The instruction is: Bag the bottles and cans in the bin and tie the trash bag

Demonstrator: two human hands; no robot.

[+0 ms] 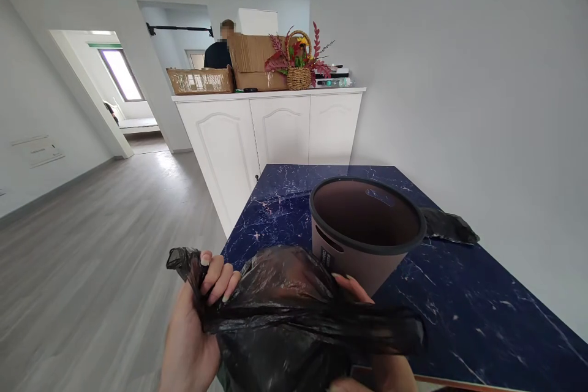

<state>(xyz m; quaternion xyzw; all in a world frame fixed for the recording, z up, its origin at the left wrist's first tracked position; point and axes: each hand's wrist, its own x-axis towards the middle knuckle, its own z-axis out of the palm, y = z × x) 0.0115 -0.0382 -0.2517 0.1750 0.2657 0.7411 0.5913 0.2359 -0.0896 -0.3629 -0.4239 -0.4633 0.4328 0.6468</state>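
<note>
A black plastic garbage bag (285,300) is stretched between my two hands, close to the camera. My left hand (202,312) is closed round its gathered left side, and a twisted end sticks up past the thumb. On the other side, my right hand (356,291) grips the bag, with much of it hidden behind the dark plastic. Just beyond stands an upright brownish trash can (358,263) with a dark rim, its inside bare of any liner. More folded black plastic (450,226) lies on the table behind the can, to the right.
The can stands on a dark blue marble-patterned table (459,306) against a wall. A white cabinet (280,128) behind carries cardboard boxes (257,61), a flower basket (298,76) and a plastic bottle (337,82). A person (218,54) is behind the boxes.
</note>
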